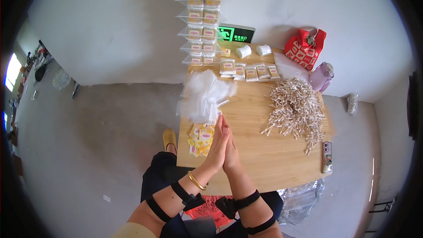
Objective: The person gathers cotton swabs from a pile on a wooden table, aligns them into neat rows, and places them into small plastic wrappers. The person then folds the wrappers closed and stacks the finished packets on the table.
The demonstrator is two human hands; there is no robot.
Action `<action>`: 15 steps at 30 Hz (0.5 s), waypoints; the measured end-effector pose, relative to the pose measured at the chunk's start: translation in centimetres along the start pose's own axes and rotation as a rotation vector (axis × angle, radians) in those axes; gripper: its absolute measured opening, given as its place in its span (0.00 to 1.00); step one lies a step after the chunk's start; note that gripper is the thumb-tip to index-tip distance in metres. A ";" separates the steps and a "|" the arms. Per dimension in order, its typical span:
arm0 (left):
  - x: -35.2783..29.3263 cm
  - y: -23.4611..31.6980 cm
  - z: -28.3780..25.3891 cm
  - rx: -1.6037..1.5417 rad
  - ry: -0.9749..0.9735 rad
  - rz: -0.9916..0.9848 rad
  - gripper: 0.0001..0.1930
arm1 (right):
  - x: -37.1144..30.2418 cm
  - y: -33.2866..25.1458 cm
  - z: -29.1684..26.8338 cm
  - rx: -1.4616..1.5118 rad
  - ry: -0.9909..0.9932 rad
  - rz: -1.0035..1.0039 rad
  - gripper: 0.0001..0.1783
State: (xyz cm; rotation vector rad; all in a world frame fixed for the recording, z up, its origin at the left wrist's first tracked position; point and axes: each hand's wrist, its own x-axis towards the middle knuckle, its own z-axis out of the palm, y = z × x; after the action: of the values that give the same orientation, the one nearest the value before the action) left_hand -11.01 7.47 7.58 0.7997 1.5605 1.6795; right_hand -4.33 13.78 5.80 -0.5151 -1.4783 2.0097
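Note:
My left hand [215, 149] and my right hand [231, 153] are pressed palm to palm above the table's near left part, fingers stretched out and pointing away from me. Nothing shows between the palms, though their inner sides are hidden. Beside the left hand lies a pile of small yellow-and-white printed cards [200, 135]. Just past the fingertips is a heap of clear plastic bags [202, 97]. Loose cotton swabs [296, 108] form a large mound on the right. Several filled swab packs [251, 72] stand in a row farther back.
Tall stacked swab packs [195, 15] in clear sleeves rise at the back left of the wooden table [251, 167]. White rolls [243, 51], a red bag [305, 49] and a purple bottle [321, 77] sit at the back. A phone [326, 158] lies at the right edge.

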 end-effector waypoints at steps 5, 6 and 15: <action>-2.4 0.1 -1.0 0.352 -0.024 -0.051 0.37 | -5.8 2.2 -8.9 -0.829 0.100 0.023 0.33; -1.5 1.3 -2.2 0.398 0.003 -0.065 0.35 | -7.2 2.1 -9.8 -0.976 0.129 0.015 0.33; 10.1 -1.4 -8.1 1.239 0.217 0.244 0.30 | -11.1 3.5 -8.4 -1.533 0.167 -0.048 0.39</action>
State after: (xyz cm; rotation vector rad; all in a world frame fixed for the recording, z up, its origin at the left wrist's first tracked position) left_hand -23.24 11.31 5.27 1.4517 2.7526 0.7788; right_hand 8.42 11.85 -0.52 -1.1193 -2.6156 0.3931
